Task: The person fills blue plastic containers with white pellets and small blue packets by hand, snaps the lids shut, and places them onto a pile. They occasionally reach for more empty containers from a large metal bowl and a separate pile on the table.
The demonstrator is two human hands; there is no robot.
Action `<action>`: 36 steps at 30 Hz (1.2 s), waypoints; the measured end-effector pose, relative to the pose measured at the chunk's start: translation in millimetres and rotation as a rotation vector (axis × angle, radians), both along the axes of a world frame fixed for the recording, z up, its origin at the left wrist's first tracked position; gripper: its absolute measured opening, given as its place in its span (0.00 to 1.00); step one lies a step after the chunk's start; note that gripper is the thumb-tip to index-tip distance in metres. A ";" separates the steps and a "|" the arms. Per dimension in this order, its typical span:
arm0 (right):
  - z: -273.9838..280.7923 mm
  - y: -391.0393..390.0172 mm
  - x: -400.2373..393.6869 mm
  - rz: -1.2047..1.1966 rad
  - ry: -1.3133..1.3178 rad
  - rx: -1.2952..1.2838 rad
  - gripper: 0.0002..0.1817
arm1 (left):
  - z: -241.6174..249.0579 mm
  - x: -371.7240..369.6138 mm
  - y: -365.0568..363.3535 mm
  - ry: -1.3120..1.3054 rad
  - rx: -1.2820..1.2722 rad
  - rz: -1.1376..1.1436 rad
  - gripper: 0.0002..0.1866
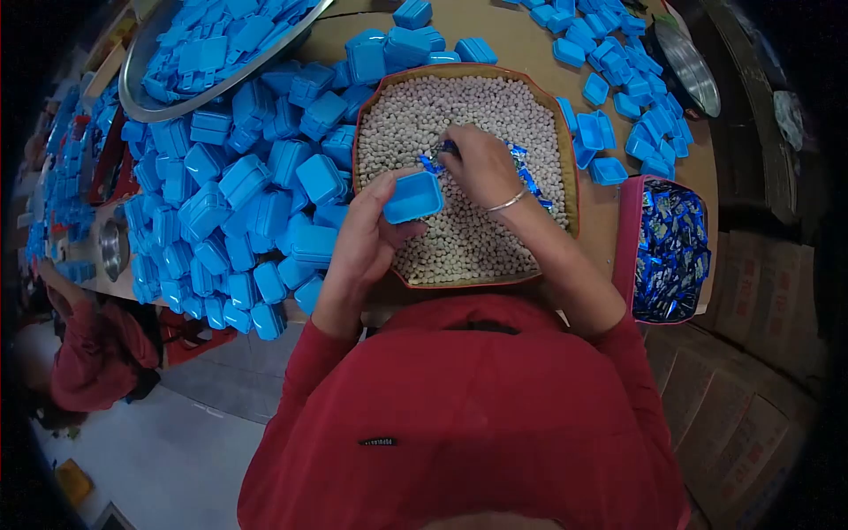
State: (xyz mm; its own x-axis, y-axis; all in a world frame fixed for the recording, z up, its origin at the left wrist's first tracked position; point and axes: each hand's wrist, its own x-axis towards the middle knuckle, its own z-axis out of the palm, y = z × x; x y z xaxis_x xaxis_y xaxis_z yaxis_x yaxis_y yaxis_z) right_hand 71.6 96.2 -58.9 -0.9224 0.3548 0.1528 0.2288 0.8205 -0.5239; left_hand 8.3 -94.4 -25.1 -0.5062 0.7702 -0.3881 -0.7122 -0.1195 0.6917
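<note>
My left hand (367, 228) is closed around a small blue plastic box (413, 200), its hollow side facing up. My right hand (481, 168), with a bracelet at the wrist, is just right of the box. Its fingertips are pinched on a dark blue foil packet (450, 146), partly hidden by the fingers. Both hands are over a red-rimmed square tray (572, 190) filled with small pale round pellets (442, 102). More blue foil packets (527, 177) lie on the pellets, partly behind my right hand.
Closed blue boxes (243, 181) are heaped left of the tray, below a metal basin (141, 110) of blue plastic pieces. Open blue box halves (649, 137) lie at the right. A pink-edged container (629, 234) holds foil packets. Another person (97, 353) sits at far left; cartons (760, 291) stand right.
</note>
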 end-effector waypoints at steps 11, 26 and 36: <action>55.9 -16.7 65.9 -0.134 0.169 -0.714 0.13 | -13.6 22.8 15.6 0.272 0.060 -0.214 0.33; 8.3 47.0 56.7 -0.143 -0.052 0.134 0.15 | -12.7 10.3 20.4 0.054 -0.083 -0.107 0.20; 73.9 -19.4 68.5 -0.203 0.274 -0.785 0.12 | -9.2 15.4 25.9 0.059 0.086 -0.169 0.21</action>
